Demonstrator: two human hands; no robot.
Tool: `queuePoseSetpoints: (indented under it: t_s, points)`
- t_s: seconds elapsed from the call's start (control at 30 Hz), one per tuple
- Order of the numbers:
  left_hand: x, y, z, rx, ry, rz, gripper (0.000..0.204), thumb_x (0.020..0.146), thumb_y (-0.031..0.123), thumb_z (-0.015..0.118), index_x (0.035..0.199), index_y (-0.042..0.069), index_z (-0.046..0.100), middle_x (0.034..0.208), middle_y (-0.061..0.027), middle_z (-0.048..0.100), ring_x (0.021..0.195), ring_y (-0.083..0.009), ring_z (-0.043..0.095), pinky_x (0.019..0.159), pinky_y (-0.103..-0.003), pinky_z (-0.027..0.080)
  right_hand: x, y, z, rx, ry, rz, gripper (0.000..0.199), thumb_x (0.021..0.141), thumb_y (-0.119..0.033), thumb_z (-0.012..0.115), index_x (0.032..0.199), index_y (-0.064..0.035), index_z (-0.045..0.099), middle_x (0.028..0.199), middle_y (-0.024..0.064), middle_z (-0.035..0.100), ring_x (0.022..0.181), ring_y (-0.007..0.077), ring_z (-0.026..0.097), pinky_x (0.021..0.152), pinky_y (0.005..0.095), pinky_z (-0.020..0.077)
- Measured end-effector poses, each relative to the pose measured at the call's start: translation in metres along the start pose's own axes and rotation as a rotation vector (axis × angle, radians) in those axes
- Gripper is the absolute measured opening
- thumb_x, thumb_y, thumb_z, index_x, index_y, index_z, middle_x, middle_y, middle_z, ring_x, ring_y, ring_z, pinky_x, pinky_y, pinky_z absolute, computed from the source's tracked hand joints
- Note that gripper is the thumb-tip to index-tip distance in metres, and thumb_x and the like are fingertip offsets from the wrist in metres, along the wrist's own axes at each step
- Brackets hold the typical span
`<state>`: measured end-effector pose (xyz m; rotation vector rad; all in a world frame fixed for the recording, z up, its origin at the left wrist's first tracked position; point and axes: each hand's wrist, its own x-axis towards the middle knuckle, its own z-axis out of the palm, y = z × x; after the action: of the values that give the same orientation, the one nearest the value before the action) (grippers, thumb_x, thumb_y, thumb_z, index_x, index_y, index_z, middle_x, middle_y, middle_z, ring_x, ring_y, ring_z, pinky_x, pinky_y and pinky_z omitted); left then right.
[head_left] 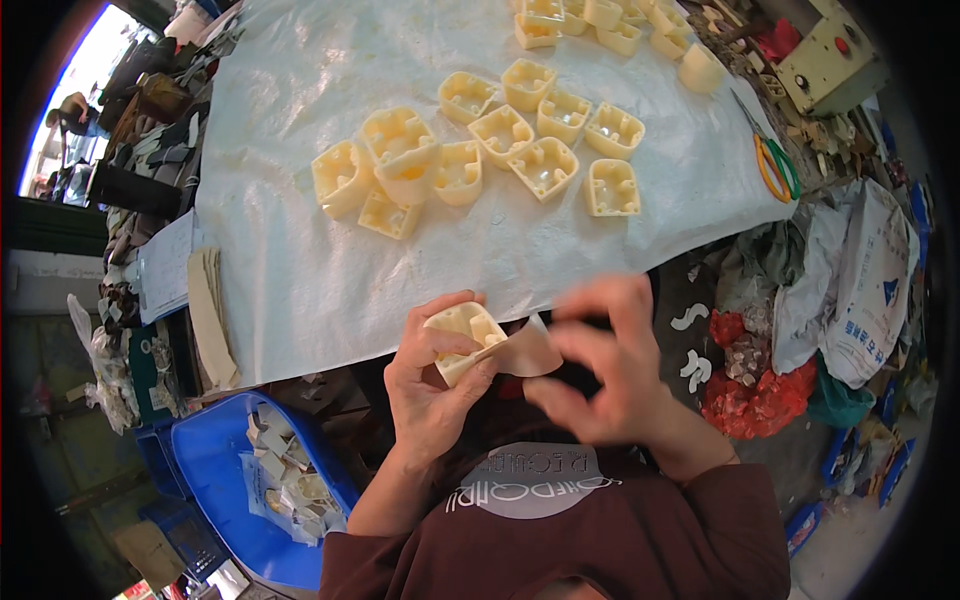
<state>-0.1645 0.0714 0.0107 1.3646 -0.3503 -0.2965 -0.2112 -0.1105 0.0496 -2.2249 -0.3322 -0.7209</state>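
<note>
A: Nearest in, low and to the left of the left hand [432,385], there's a blue bin [215,470] with pale offcuts in a clear bag [285,480] lying inside it.

B: And the hand itself?

A: Its fingers are clamped on a cream plastic block [462,335], thumb over the top edge, cavities facing up. A tan sandpaper piece [528,352] lies against the block's right side, between the two hands.

B: The right hand [600,365]?

A: Blurred. Fingers curled and fairly close together just right of the sandpaper; I cannot tell whether they pinch it. Both forearms come up from the bottom edge in dark red sleeves.

B: Beyond the fingertips?

A: A white sheet [300,290] over the table, then a loose cluster of cream blocks [480,150], most lying hollow side up, some touching. Further on, another cluster [600,20] at the far edge.

B: Anything off to the right?

A: Scissors with orange and green handles [775,165] at the sheet's edge, and red mesh bags [760,385] on the floor beyond the right wrist.
</note>
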Motion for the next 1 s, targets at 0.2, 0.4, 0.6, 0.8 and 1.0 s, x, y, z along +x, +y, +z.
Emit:
queuePoseSetpoints:
  t_s: [0.2,0.4,0.6,0.8,1.0]
  points:
    - [0.005,0.007,-0.003,-0.131,-0.031,-0.032,0.018,0.071,0.003,0.074,0.086,0.004,0.063,0.13,-0.021,0.045,0.114,-0.023,0.051,0.088,-0.033,0.045,-0.028,-0.004,0.034,0.428,-0.878,0.473,0.059,0.063,-0.03,0.083,0.107,-0.004,0.053,0.091,0.0041,0.055,0.071,0.0171,0.056,0.061,0.0294,0.046]
    - [0.009,0.007,-0.006,-0.186,-0.026,0.085,0.019,0.067,0.004,0.078,0.081,0.003,0.065,0.132,-0.0218,0.043,0.118,-0.0265,0.048,0.09,-0.035,0.044,-0.043,0.011,0.051,0.942,-0.492,0.74,0.09,0.059,-0.025,0.085,0.133,-0.0057,0.037,0.118,0.0053,0.046,0.103,0.0146,0.048,0.084,0.0304,0.0441]
    - [0.005,0.005,-0.009,-0.158,-0.056,0.058,0.02,0.066,0.006,0.08,0.08,0.004,0.066,0.122,-0.0177,0.048,0.112,-0.0248,0.05,0.09,-0.035,0.044,-0.027,0.01,0.053,1.42,0.001,0.778,0.079,0.064,-0.02,0.081,0.129,-0.0002,0.039,0.115,0.0074,0.05,0.106,0.0139,0.049,0.089,0.0296,0.0418]
    - [0.005,0.0,-0.012,-0.147,-0.139,0.065,0.019,0.064,0.008,0.081,0.077,0.004,0.067,0.121,-0.0179,0.049,0.108,-0.0244,0.052,0.089,-0.034,0.043,-0.019,0.015,0.035,1.436,0.085,0.911,0.035,0.08,-0.026,0.072,0.102,-0.0064,0.054,0.101,0.0045,0.056,0.094,0.012,0.052,0.084,0.0302,0.0413]
    - [0.004,-0.008,-0.016,-0.219,-0.204,0.078,0.023,0.062,0.017,0.084,0.075,0.005,0.068,0.119,-0.0186,0.05,0.105,-0.0266,0.054,0.088,-0.036,0.044,-0.017,0.017,0.035,1.42,0.099,0.857,0.022,0.084,-0.02,0.067,0.097,-0.0056,0.058,0.089,0.0034,0.059,0.085,0.0115,0.054,0.078,0.0275,0.0426]
